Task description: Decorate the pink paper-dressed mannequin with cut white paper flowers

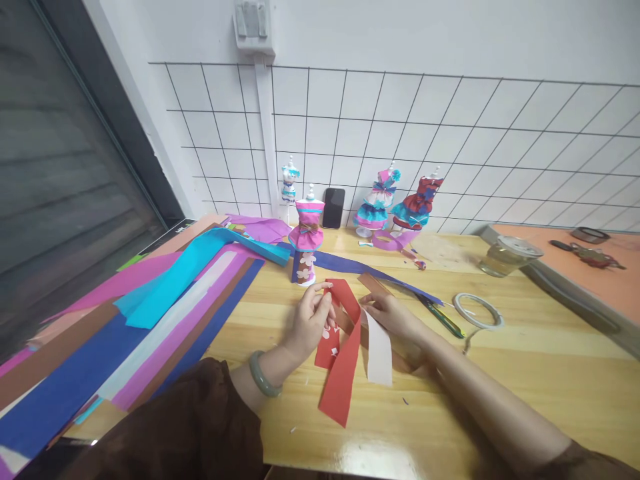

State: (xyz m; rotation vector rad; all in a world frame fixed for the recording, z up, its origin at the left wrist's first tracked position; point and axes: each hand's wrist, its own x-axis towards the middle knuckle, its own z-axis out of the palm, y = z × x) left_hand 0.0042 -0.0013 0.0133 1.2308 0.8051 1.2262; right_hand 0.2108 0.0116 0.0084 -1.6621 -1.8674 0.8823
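My left hand (314, 315), wearing a green bangle, pinches the upper end of a red crepe paper strip (344, 380). The strip loops over between my hands and its tail hangs toward me. Fingers of my right hand (393, 313) are closed at the loop's right edge, right by the top of a white strip (380, 357); the exact grip is partly hidden. Under the loop lies a red piece with white flower shapes (327, 350). A brown strip (405, 362) lies beneath my right wrist. Just beyond my left hand stands a small dress form in a pink dress (307, 230).
Coloured paper strips (165, 333) cover the table's left side. A blue strip (365, 268) reaches a green cutter (445, 320) near a tape roll (477, 311). More dressed forms (375, 207) and a phone (333, 208) stand by the wall. A lidded cup (507, 257) is at right.
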